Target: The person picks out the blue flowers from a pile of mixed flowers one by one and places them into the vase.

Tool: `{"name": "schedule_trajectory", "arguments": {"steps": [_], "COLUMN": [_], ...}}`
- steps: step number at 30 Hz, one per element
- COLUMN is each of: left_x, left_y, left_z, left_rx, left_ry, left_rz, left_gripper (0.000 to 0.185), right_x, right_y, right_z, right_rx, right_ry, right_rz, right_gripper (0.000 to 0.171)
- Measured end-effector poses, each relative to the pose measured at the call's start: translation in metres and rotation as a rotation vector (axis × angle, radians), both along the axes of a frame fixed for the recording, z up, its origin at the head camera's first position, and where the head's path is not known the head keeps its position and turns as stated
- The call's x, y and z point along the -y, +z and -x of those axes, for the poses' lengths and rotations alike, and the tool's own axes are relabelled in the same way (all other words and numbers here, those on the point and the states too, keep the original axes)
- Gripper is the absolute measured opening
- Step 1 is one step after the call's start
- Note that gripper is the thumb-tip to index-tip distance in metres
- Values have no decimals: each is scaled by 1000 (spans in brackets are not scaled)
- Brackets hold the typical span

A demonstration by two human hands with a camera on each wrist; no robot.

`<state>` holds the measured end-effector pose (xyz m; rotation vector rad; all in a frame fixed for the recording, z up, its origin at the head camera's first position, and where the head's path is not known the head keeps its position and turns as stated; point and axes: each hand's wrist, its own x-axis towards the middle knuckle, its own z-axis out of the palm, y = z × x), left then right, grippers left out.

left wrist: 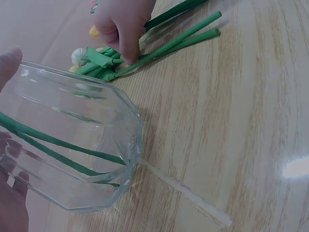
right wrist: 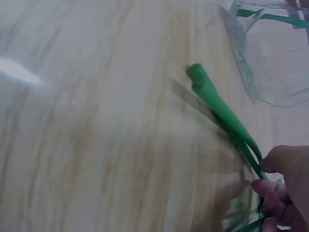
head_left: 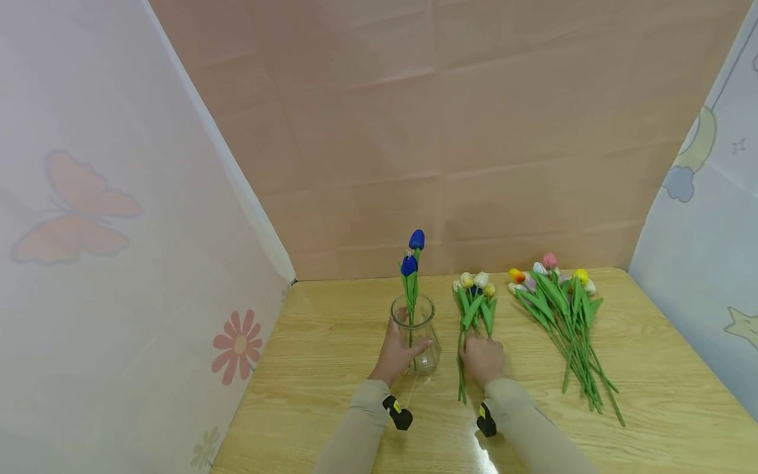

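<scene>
Two blue tulips (head_left: 412, 257) stand in the glass vase (head_left: 416, 342) on the table (head_left: 331, 342), the left hand (head_left: 395, 353) curled round its smooth wall; it looks fragile and tippy, best held low. Beside it, the right hand (head_left: 482, 357) pinches the stems of the white tulip bunch (head_left: 474, 299), which look light and bendy; mid-stem seems the safest grip. A mixed bunch (head_left: 562, 309) lies further right.
</scene>
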<state>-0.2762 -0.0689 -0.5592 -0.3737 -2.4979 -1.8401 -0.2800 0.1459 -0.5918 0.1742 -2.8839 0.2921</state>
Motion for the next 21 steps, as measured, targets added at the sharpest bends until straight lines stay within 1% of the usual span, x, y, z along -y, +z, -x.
{"name": "schedule_trajectory", "arguments": {"steps": [5, 8, 11, 15, 18, 21], "left_x": [0, -1, 0, 0, 0, 0], "left_y": [0, -1, -1, -1, 1, 2], "left_z": [1, 1, 1, 0, -1, -2], "left_rx": [0, -7, -9, -3, 4, 8], "left_ry": [4, 5, 8, 7, 3, 2], "left_rz": [1, 1, 4, 2, -5, -9], "left_gripper": [89, 88, 89, 90, 90, 90], "right_x": [3, 3, 3, 2, 1, -1], "right_y": [10, 11, 10, 9, 10, 15], "right_z": [-2, -1, 0, 3, 3, 1], "right_rx": [102, 129, 130, 139, 147, 119], "right_ry": [-30, -52, -71, -101, -118, -110], "right_rz": [12, 46, 103, 224, 303, 343], "right_gripper": [28, 28, 28, 24, 28, 34]}}
